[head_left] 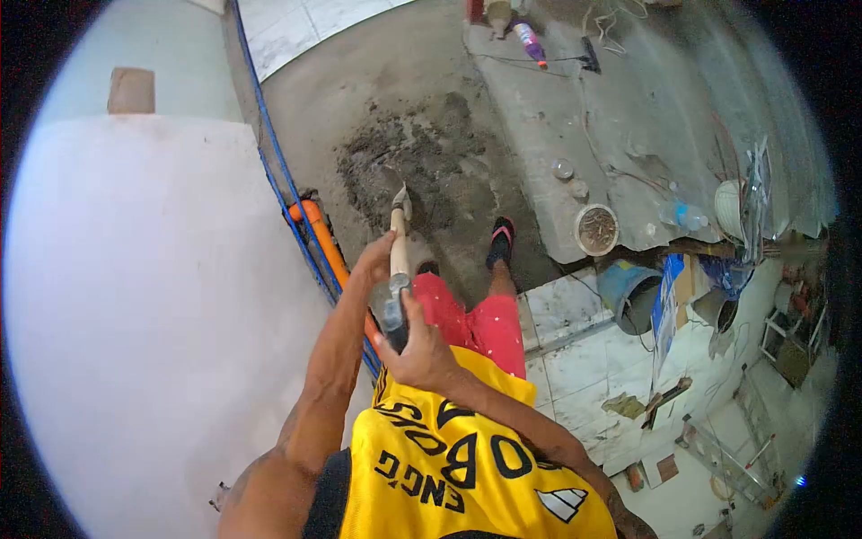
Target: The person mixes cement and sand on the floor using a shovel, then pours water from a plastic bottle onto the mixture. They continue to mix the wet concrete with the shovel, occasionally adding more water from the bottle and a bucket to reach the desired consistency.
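A shovel (399,241) with a pale wooden shaft slants down in front of my body. My left hand (375,259) is closed round the shaft, fairly low down. Nearer my waist, my right hand (420,350) wraps the dark grip at the shovel's upper end. The metal blade meets a spread heap of wet grey mortar (440,148) on the concrete floor, and part of the blade is hidden in it. One foot in a dark sandal (503,241) stands at the near right edge of the heap.
An orange pipe (323,241) and blue tubing (269,148) run along the white wall (153,296) at left. To the right, grey sheeting (620,117) carries a round tub (596,229), jars and bottles. A bucket (633,296) and a ladder (732,463) stand beyond.
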`<state>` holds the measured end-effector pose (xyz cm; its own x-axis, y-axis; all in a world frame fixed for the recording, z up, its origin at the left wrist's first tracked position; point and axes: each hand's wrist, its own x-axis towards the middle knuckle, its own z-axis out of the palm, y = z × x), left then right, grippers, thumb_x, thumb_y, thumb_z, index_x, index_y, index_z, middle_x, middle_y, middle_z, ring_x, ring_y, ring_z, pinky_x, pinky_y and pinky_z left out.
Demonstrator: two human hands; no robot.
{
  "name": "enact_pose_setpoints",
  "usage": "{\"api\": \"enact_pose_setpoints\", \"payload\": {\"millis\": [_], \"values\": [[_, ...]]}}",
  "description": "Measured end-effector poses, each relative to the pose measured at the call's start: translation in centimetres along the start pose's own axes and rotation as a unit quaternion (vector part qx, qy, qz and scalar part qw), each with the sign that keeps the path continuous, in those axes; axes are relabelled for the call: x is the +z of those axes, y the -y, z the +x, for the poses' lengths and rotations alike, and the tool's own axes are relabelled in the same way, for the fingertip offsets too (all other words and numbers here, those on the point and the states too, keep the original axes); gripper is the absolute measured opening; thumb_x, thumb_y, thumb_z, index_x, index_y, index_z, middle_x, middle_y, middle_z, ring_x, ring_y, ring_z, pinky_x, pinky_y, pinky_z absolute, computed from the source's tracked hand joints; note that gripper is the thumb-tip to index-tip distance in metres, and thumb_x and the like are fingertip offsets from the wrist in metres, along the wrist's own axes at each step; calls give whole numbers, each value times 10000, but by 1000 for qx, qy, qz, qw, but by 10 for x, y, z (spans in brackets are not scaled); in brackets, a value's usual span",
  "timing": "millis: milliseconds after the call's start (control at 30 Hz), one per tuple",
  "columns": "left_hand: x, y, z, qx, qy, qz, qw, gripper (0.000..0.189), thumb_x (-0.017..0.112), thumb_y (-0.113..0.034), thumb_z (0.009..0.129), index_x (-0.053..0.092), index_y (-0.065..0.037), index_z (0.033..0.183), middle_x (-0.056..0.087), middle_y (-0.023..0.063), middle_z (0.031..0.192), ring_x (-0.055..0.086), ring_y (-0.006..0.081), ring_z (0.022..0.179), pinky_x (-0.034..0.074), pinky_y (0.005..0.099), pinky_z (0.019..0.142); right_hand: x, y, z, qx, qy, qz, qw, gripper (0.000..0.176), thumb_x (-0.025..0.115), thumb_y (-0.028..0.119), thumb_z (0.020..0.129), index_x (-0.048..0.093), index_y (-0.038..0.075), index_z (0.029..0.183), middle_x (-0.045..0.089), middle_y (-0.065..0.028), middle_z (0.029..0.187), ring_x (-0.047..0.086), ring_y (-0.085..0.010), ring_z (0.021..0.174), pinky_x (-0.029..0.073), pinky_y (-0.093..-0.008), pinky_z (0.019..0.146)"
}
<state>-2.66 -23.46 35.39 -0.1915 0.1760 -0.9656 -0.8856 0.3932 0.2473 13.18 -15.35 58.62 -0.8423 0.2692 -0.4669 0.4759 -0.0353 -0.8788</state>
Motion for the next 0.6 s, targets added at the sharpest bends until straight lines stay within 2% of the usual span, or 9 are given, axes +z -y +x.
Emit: {"api": "enact_pose_setpoints", "payload": {"millis": [67,133,233,267,333,367,467,500,600], "values": [[-70,50,69,-57,197,-149,967,477,498,-487,897,450,-135,1215,604,252,993,622,369,717,563,469,603,45,0,-14,-7,41,-31,999,758,647,216,801,229,-112,1342,536,-355,1079,589,-450,958,470,-466,838],[-59,52,26,-59,218,-350,909,452,496,-480,899,447,-153,1208,581,266,1027,615,359,722,566,457,614,65,0,-30,14,88,-54,995,750,652,214,796,252,-122,1334,533,-356,1104,589,-448,964,470,-460,845],[-42,54,15,-30,270,-437,857,423,510,-462,891,447,-164,1185,522,298,1125,607,366,803,564,439,661,46,10,-64,-102,-32,-78,991,777,657,211,792,216,-107,1348,573,-322,1036,610,-471,845,503,-474,716],[-30,59,12,-22,267,-448,853,419,516,-456,888,442,-165,1180,517,301,1131,603,370,824,562,439,674,30,16,-78,-182,-104,-129,969,748,669,161,783,253,-76,1358,607,-230,944,642,-366,730,514,-421,645],[0,60,3,10,282,-464,840,430,552,-416,875,403,-146,1175,502,313,1144,590,385,888,551,454,727,-6,38,-124,-104,-126,-23,986,659,679,100,771,335,-36,1316,569,-95,807,591,-212,585,497,-325,556],[21,62,-1,60,210,-449,867,469,592,-389,860,372,-115,1171,506,296,1134,590,377,887,546,457,721,-16,44,-149,-21,-168,131,977,552,676,67,765,395,-15,1233,519,-53,740,538,-167,541,467,-291,518],[59,85,29,-29,139,-459,877,466,628,-311,859,373,-56,1155,518,256,1081,592,350,831,545,442,698,-53,-13,-223,105,-248,405,874,94,579,88,800,498,46,821,431,-24,571,383,-133,372,364,-291,386],[71,99,52,-56,124,-445,885,491,639,-286,856,338,-61,1172,543,227,1015,604,338,797,542,442,655,-63,-21,-236,88,-293,393,867,187,547,113,820,421,87,685,405,-16,568,365,-140,386,344,-276,397],[121,192,129,-67,82,-279,954,266,631,-191,858,479,-23,996,533,142,772,556,269,590,482,421,469,-94,-130,-292,206,-429,419,774,158,540,147,827,458,69,717,378,5,619,381,-147,501,380,-330,514]]}}
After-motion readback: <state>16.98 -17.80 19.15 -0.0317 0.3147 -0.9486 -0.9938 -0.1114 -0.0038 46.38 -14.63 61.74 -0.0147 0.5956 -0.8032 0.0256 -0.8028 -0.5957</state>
